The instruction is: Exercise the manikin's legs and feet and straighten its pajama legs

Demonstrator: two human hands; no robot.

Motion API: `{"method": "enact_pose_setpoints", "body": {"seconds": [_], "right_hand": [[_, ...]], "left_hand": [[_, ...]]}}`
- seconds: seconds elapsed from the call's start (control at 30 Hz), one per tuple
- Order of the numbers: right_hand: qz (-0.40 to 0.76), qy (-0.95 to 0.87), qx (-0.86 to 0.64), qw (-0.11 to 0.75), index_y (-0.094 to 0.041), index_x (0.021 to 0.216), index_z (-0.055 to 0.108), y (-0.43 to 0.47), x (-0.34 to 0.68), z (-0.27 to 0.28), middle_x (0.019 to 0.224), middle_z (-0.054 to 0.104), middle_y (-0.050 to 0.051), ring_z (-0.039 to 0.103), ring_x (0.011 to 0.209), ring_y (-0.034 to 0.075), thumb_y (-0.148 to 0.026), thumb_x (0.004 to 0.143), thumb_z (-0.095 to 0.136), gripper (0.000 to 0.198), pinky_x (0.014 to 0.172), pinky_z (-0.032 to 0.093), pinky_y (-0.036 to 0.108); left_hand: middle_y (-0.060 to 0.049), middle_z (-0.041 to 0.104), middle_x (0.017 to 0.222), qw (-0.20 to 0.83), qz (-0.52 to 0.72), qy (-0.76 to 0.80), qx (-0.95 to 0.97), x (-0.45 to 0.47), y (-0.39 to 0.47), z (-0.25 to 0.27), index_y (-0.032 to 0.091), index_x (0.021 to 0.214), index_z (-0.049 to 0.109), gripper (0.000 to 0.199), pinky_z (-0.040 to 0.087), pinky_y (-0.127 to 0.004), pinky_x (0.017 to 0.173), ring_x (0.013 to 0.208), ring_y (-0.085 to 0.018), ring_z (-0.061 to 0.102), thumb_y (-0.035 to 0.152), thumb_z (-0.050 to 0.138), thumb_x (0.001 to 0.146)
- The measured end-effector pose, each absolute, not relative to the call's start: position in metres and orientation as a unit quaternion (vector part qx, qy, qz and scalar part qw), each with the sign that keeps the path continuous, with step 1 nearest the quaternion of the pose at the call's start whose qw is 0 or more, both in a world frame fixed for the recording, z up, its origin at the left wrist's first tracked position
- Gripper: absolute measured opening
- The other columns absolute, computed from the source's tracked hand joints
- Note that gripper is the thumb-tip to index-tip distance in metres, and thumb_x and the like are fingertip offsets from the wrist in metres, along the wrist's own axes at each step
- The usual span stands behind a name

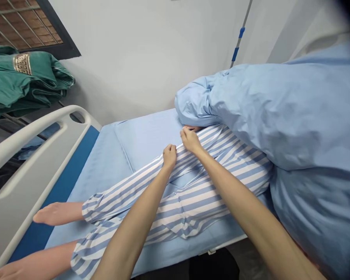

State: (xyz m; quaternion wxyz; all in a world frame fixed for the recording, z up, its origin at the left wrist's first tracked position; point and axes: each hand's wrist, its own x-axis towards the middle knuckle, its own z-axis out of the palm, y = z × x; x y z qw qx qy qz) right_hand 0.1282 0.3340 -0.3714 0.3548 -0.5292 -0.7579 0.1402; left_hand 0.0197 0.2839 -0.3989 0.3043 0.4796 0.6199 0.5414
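Hands meet at the waistband of a pair of blue-and-white striped trousers [181, 194] worn by a figure lying on its side on a hospital bed [140, 136]. The left hand [169, 155] is curled shut, its fingers pinching a fold of the striped cloth near the hip. The right hand [190, 140] sits just beside it, a little further up, also closed on the cloth edge where the trousers run under the bunched light-blue quilt [280, 112]. Both forearms reach across the near edge of the bed.

The trousers cover both legs down to the ankles, and two bare feet [56, 213] point toward the white and blue footboard [37, 155] on the left. The cloth looks loose and rumpled over the thighs. The upper body is hidden under the quilt, which is heaped to the right. A folded green blanket [23, 81] lies on a rack beyond the footboard, well apart from the work.

Judging from the grip, the step in hand is handling the waistband at the hip, either drawing it up into place or easing it down; the frame does not tell which. Whichever it is, the next move seems to call for an even pull from both hands along the line of the legs, since the lower hip presses the cloth against the sheet and could trap it. The quilt edge hangs close over the right hand and may need holding back.
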Motion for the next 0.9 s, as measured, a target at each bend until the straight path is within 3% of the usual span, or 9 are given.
{"method": "enact_pose_setpoints", "body": {"seconds": [0.27,0.47,0.67,0.9], "right_hand": [[0.162,-0.728,-0.604,0.28,-0.016,0.081,0.054,0.353,0.15,-0.39,0.081,0.061,0.008,0.052,0.076,0.018,-0.025,0.091,0.03,0.028,0.065,0.03,0.025],[0.181,-0.705,-0.62,0.292,-0.016,0.074,0.054,0.324,0.152,-0.381,0.078,0.061,0.008,0.052,0.074,0.017,-0.022,0.088,0.032,0.027,0.064,0.03,0.024],[0.268,-0.688,-0.559,0.378,-0.018,0.061,0.044,0.236,0.114,-0.399,0.06,0.05,0.001,0.046,0.062,0.014,-0.025,0.085,0.034,0.027,0.059,0.029,0.022],[0.353,-0.715,-0.455,0.395,-0.018,0.059,0.04,0.088,-0.027,-0.402,0.055,0.043,-0.002,0.041,0.056,0.011,-0.028,0.085,0.033,0.028,0.055,0.025,0.023]], "left_hand": [[0.005,0.039,0.048,0.337,0.496,0.618,0.508,0.008,0.28,-0.396,0.019,0.049,0.04,0.023,0.029,-0.023,0.055,0.053,-0.009,0.038,0.027,0.041,0.07],[0.003,0.043,0.046,0.351,0.467,0.636,0.505,-0.04,0.23,-0.387,0.018,0.045,0.045,0.024,0.03,-0.024,0.054,0.051,-0.01,0.04,0.028,0.043,0.067],[0.004,0.042,0.048,0.301,0.501,0.683,0.438,-0.112,0.125,-0.38,0.019,0.049,0.044,0.027,0.03,-0.024,0.055,0.052,-0.011,0.038,0.033,0.041,0.072],[0.004,0.042,0.049,0.232,0.534,0.703,0.409,-0.168,0.013,-0.393,0.02,0.051,0.041,0.029,0.032,-0.024,0.056,0.053,-0.011,0.04,0.039,0.042,0.073]]}}
